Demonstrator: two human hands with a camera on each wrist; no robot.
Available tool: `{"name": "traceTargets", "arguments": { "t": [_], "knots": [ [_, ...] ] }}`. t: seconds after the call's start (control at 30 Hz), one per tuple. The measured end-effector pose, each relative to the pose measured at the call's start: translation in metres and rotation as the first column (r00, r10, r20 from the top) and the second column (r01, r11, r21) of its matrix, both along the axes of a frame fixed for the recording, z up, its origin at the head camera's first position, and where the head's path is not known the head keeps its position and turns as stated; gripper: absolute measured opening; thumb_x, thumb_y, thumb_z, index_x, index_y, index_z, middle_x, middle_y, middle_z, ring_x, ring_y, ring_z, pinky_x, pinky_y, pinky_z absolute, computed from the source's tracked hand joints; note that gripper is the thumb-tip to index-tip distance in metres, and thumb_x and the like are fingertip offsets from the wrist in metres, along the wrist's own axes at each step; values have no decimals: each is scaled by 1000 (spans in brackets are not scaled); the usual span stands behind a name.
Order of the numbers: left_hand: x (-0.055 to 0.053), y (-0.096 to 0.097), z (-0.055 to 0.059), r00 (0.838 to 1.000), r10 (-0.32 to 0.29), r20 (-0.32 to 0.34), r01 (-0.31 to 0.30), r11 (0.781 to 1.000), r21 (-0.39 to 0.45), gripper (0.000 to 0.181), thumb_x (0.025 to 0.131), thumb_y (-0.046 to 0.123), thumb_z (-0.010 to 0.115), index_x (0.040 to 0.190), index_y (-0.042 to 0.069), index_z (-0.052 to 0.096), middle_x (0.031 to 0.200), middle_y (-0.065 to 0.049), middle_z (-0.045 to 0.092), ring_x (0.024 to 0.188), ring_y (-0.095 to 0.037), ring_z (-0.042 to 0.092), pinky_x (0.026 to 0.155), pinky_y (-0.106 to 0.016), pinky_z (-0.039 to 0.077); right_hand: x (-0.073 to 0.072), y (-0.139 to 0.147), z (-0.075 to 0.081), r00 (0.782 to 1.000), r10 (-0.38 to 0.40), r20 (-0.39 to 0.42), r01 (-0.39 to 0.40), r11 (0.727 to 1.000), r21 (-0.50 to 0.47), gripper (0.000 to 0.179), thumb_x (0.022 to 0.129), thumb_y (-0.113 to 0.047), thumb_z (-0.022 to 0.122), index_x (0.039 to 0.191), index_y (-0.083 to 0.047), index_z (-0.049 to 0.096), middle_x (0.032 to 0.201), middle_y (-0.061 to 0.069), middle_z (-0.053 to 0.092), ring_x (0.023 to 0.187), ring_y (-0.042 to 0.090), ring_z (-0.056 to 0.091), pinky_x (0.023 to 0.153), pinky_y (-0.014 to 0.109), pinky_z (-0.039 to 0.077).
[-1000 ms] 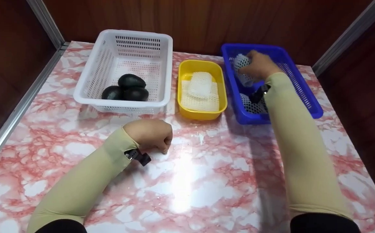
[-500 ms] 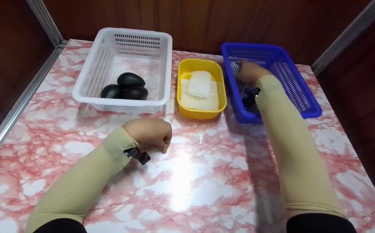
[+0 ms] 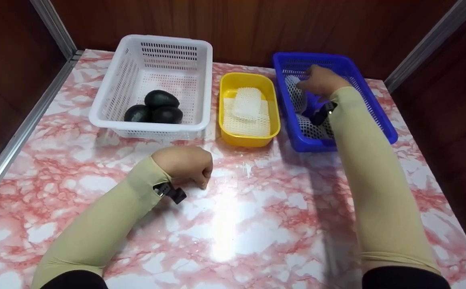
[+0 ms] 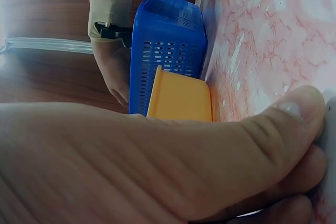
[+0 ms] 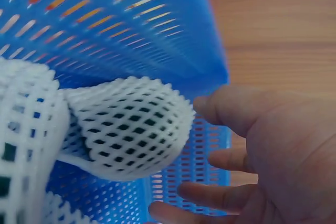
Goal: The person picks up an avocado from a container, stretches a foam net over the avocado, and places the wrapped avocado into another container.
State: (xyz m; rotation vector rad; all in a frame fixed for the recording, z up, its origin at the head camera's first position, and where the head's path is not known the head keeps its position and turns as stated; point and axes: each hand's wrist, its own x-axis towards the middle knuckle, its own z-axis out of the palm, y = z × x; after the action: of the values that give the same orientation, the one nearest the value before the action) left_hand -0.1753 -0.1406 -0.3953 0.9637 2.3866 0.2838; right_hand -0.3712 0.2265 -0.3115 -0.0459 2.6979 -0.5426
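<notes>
My right hand (image 3: 323,82) is inside the blue basket (image 3: 377,112), fingers spread and holding nothing. Its thumb tip comes right up to the rounded end of an avocado in a white foam net (image 5: 137,129), which lies along the basket's left wall. Dark skin shows through the mesh. More netted fruit (image 5: 21,129) sits nearer the camera, partly cut off in the right wrist view. On the table in front of the white basket, my left hand (image 3: 184,163) rests idle with loosely curled fingers, and the left wrist view shows its thumb (image 4: 294,114) beside them.
Three bare dark avocados (image 3: 161,99) lie in the white basket (image 3: 152,127) at the back left. Between the baskets stands a yellow tub (image 3: 249,140) holding white foam nets (image 3: 247,103). Wooden panels (image 3: 241,32) with metal edging enclose the marbled tabletop (image 3: 257,224).
My right hand lowered the netted avocado to the left wall of the blue basket, let it go and drew back up and right. The left hand has stayed put.
</notes>
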Motion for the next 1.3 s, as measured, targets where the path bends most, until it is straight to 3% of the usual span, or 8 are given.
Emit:
{"name": "traceTargets", "arguments": {
  "t": [0.17,0.43,0.63,0.9,1.07,1.23,1.3],
  "knots": [
    [0,0,0,1000,-6,-2,6,1000,7,13,85,16,85,74,13,78,68,8,57,65,-12,46,59,-24,34,7,4,8,999,8,-45,-7,1000,21,89,107,-54,56,174,-6,20,177,23,35,152,45,50,115,62,54],
    [0,0,0,1000,0,-1,0,1000,7,14,85,17,84,73,13,77,67,8,56,65,-12,46,59,-25,34,26,0,18,989,67,-132,-64,997,31,85,109,-56,54,173,-8,26,173,24,41,156,46,46,127,66,39],
    [0,1,0,1000,8,-1,-8,1000,-3,12,85,17,85,75,13,79,68,9,56,66,-12,46,59,-25,34,45,-9,26,975,114,-192,-111,993,24,77,108,-53,56,169,-9,36,165,26,51,148,47,54,125,65,43],
    [1,1,1,1000,14,-10,-14,1000,-16,15,86,18,85,75,13,76,68,8,55,66,-12,45,60,-25,34,81,-29,30,947,151,-283,-163,986,-20,70,108,-52,59,165,-15,44,166,17,53,149,41,55,124,62,46],
    [0,1,-1,1000,15,-4,-15,1000,-7,16,87,18,85,74,13,75,67,8,55,65,-12,45,59,-25,34,108,-42,26,894,204,-399,-255,964,-79,58,107,-41,65,157,-12,54,158,16,61,136,37,64,115,57,55],
    [0,0,0,1000,16,4,-16,1000,-13,19,88,19,85,74,13,75,67,8,55,65,-13,45,59,-26,33,135,-59,15,783,342,-520,-429,902,-52,48,104,-29,72,145,-6,64,146,15,69,123,35,67,111,54,56],
    [1,0,1,1000,14,1,-14,1000,-12,19,89,19,86,75,13,76,68,8,56,65,-13,45,60,-26,34,148,-67,11,751,386,-536,-473,880,-28,49,103,-29,75,144,-6,65,143,14,69,122,34,68,109,53,57]
  ]
}}
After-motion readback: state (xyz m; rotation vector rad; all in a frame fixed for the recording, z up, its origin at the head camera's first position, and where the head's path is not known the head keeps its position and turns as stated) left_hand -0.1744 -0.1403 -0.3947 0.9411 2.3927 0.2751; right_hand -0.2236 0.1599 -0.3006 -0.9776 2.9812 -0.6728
